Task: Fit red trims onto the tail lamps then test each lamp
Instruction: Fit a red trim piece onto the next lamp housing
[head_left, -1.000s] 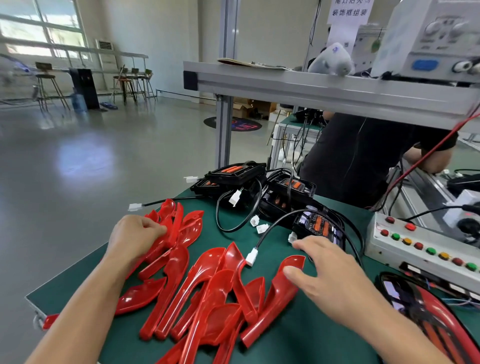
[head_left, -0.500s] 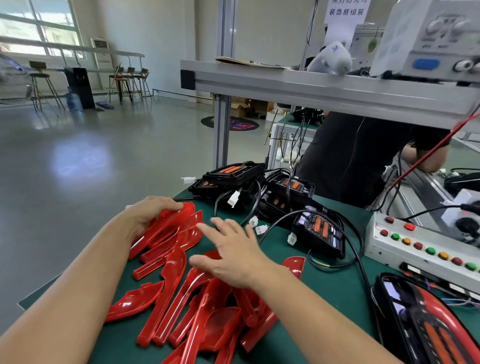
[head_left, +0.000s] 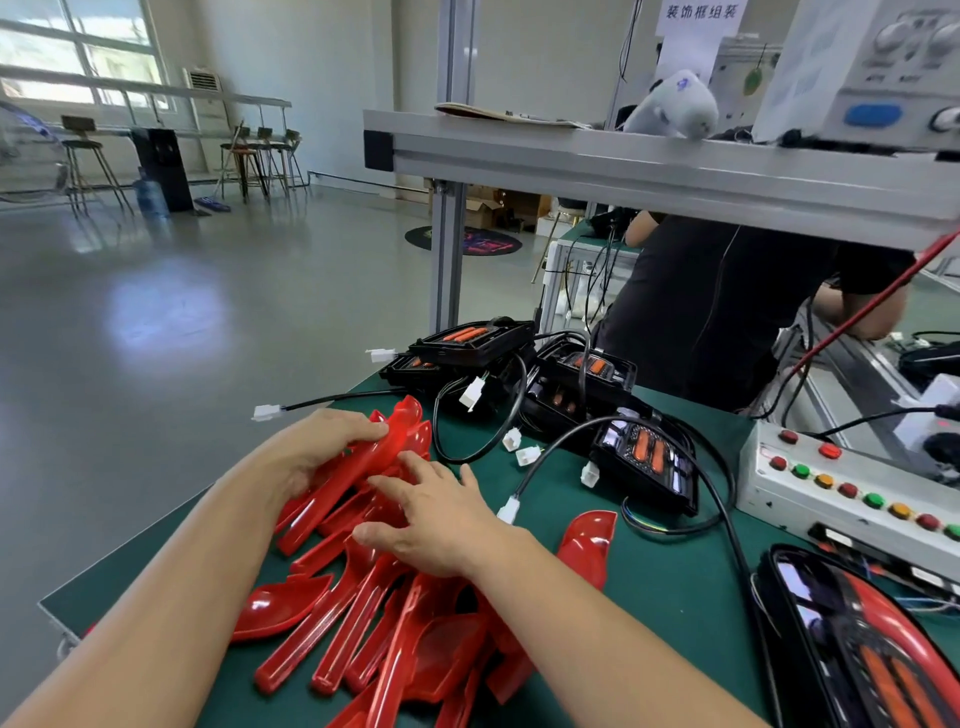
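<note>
Green surface (head_left: 670, 597): carries everything.
Red trims (head_left: 363, 618), lower centre: loose heap.
Tail lamps (head_left: 644, 462), centre right: bare, wired, untested.
Left hand (head_left: 317, 447): now clamped on one lifted trim (head_left: 374, 457).
Right hand (head_left: 441, 519): moved from lamps onto heap, fingers spread. Picking has begun.

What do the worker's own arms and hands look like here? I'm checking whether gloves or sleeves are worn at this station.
Both forearms are bare as far as the frame shows; no sleeves reach into view. The left hand and the right hand wear no gloves. No watch, ring, wristband or strap shows on either wrist or on the fingers, and no cable or marking is on the arms.
</note>
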